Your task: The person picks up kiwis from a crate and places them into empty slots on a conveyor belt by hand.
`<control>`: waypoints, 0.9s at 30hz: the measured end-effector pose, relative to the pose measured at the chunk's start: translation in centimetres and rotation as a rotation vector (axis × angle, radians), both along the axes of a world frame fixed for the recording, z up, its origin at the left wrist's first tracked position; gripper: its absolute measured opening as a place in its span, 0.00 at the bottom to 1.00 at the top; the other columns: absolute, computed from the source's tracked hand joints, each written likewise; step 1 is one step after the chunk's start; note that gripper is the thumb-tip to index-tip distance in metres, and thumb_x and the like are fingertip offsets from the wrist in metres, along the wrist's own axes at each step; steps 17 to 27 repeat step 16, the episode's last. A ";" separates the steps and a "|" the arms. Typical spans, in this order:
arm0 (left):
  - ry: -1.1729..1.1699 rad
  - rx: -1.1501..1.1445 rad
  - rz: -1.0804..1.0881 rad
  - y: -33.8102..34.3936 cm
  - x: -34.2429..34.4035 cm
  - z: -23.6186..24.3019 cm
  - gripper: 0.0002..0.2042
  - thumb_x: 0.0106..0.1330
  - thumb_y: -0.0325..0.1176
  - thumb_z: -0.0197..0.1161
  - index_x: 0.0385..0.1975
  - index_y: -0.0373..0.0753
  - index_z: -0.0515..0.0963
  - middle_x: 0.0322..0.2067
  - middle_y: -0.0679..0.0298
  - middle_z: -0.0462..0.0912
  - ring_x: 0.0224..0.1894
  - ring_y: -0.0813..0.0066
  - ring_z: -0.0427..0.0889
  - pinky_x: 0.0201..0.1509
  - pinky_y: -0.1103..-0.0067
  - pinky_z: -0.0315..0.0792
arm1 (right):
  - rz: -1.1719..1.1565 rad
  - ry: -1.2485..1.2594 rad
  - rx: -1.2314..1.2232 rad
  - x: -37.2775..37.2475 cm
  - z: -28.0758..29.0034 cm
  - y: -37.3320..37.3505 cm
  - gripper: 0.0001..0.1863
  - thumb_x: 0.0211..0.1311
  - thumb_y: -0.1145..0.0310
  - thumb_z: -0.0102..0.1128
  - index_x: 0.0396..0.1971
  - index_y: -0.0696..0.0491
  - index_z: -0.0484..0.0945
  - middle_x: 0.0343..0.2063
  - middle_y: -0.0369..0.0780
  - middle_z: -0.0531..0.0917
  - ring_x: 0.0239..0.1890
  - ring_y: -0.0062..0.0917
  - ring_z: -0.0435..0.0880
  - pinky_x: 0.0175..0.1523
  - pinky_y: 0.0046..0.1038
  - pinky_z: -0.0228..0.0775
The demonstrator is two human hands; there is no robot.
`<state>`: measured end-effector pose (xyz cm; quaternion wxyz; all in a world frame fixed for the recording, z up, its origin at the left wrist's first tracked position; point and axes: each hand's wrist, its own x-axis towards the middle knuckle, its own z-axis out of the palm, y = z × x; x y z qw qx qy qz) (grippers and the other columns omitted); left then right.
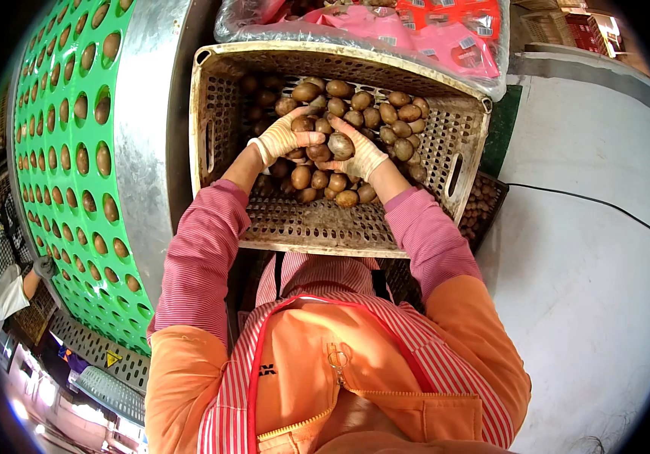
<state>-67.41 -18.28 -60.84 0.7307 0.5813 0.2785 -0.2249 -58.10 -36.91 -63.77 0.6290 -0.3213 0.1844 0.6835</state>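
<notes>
A dirty cream plastic crate (363, 231) with perforated walls stands in front of me, holding many brown, mottled eggs (402, 149). Both my hands are inside it, in pale gloves that leave the fingertips bare. My left hand (283, 138) curls around a few dark brown eggs (302, 124), its thumb pointing right. Close beside it, my right hand (363, 153) grips a greyish mottled egg (341, 145) between thumb and fingers. More eggs lie beneath and behind both hands, partly hidden by them.
To the left rises a green panel (60, 189) with rows of egg-filled holes, edged by a metal band (143, 113). Pink and red packets (453, 45) lie in plastic beyond the crate. Another egg crate (484, 200) sits lower right. At far left shows another person's gloved hand (44, 267).
</notes>
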 end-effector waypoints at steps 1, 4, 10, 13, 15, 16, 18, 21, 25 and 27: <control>-0.027 -0.014 0.059 -0.6 0.3 0.3 0.48 0.49 0.43 0.80 0.70 0.43 0.59 0.58 0.59 0.75 0.58 0.67 0.75 0.57 0.68 0.75 | -0.048 0.066 -0.025 -0.2 0.3 0.3 0.40 0.57 0.42 0.67 0.64 0.46 0.65 0.59 0.44 0.71 0.58 0.36 0.75 0.62 0.51 0.69; 0.053 -0.007 0.060 -0.9 0.9 0.8 0.48 0.50 0.41 0.80 0.70 0.43 0.58 0.58 0.59 0.75 0.59 0.69 0.74 0.59 0.72 0.73 | -0.077 0.060 -0.030 0.1 1.6 0.3 0.40 0.57 0.41 0.67 0.64 0.46 0.65 0.59 0.44 0.71 0.57 0.37 0.76 0.63 0.51 0.69; 0.021 -0.090 0.057 -1.9 0.4 4.4 0.38 0.57 0.35 0.75 0.67 0.44 0.62 0.50 0.64 0.78 0.45 0.77 0.81 0.39 0.80 0.80 | -0.086 0.073 -0.026 -0.6 2.8 -0.2 0.37 0.55 0.38 0.65 0.59 0.45 0.72 0.54 0.41 0.77 0.54 0.35 0.78 0.62 0.48 0.68; 0.033 -0.226 0.089 -2.4 0.0 7.0 0.36 0.57 0.34 0.75 0.66 0.45 0.65 0.47 0.66 0.80 0.42 0.76 0.82 0.39 0.78 0.80 | -0.104 0.103 -0.047 -0.9 4.5 -0.3 0.34 0.57 0.38 0.64 0.57 0.45 0.73 0.51 0.39 0.79 0.51 0.33 0.80 0.56 0.45 0.74; 0.044 -0.162 0.103 -2.5 -0.9 8.7 0.39 0.57 0.36 0.75 0.68 0.47 0.62 0.55 0.64 0.75 0.49 0.72 0.80 0.42 0.72 0.81 | -0.085 0.109 0.015 -1.1 5.9 -0.5 0.31 0.59 0.39 0.63 0.55 0.45 0.74 0.50 0.39 0.79 0.49 0.32 0.81 0.57 0.45 0.75; 0.036 -0.095 0.114 -2.9 -1.3 10.0 0.41 0.57 0.38 0.75 0.70 0.48 0.60 0.60 0.62 0.72 0.53 0.69 0.78 0.43 0.68 0.81 | -0.092 0.150 0.037 -1.1 7.6 -0.5 0.32 0.59 0.39 0.62 0.56 0.45 0.73 0.51 0.39 0.79 0.49 0.32 0.81 0.55 0.45 0.76; 0.036 -0.095 0.114 -2.9 -1.3 10.0 0.41 0.57 0.38 0.75 0.70 0.48 0.60 0.60 0.62 0.72 0.53 0.69 0.78 0.43 0.68 0.81 | -0.092 0.150 0.037 -1.1 7.6 -0.5 0.32 0.59 0.39 0.62 0.56 0.45 0.73 0.51 0.39 0.79 0.49 0.32 0.81 0.55 0.45 0.76; 0.036 -0.095 0.114 -2.9 -1.3 10.0 0.41 0.57 0.38 0.75 0.70 0.48 0.60 0.60 0.62 0.72 0.53 0.69 0.78 0.43 0.68 0.81 | -0.092 0.150 0.037 -1.1 7.6 -0.5 0.32 0.59 0.39 0.62 0.56 0.45 0.73 0.51 0.39 0.79 0.49 0.32 0.81 0.55 0.45 0.76; 0.036 -0.095 0.114 -2.9 -1.3 10.0 0.41 0.57 0.38 0.75 0.70 0.48 0.60 0.60 0.62 0.72 0.53 0.69 0.78 0.43 0.68 0.81 | -0.092 0.150 0.037 -1.1 7.6 -0.5 0.32 0.59 0.39 0.62 0.56 0.45 0.73 0.51 0.39 0.79 0.49 0.32 0.81 0.55 0.45 0.76; 0.036 -0.095 0.114 -2.9 -1.3 10.0 0.41 0.57 0.38 0.75 0.70 0.48 0.60 0.60 0.62 0.72 0.53 0.69 0.78 0.43 0.68 0.81 | -0.092 0.150 0.037 -1.1 7.6 -0.5 0.32 0.59 0.39 0.62 0.56 0.45 0.73 0.51 0.39 0.79 0.49 0.32 0.81 0.55 0.45 0.76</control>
